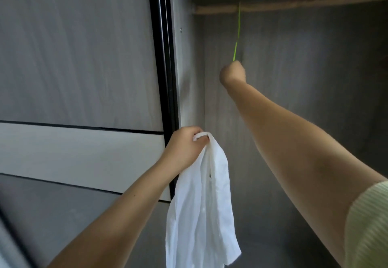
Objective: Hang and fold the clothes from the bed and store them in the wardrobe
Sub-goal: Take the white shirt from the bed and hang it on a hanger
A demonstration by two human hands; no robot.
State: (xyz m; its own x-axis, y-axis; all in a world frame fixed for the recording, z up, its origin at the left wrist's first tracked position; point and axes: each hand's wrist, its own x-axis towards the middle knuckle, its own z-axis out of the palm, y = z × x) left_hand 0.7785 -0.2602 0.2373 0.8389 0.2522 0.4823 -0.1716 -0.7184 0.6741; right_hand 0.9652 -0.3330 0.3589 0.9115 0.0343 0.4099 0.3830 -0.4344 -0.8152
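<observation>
Up inside the open wardrobe [294, 99], your right hand [232, 74] is raised toward the wooden rail [294, 6], fingers curled tight round the lower end of a thin green hanger [237, 34] whose hook sits over that rail. That grip looks meant to lift the hanger free, or steady it, so the garment can go on. Lower down, beside the dark door frame [165, 57], your left hand [184, 148] bunches the top of a white shirt [201, 204] in closed fingers, letting the cloth hang straight and clear of the wardrobe wall, ready for the hanger.

Much is hard to read. You see the hanger edge-on, so it shows only as a thin green line; its shoulders are not visible. Your right fingertips face away, hidden behind the fist. The shirt's hem runs off the bottom edge, and the bed is out of view.
</observation>
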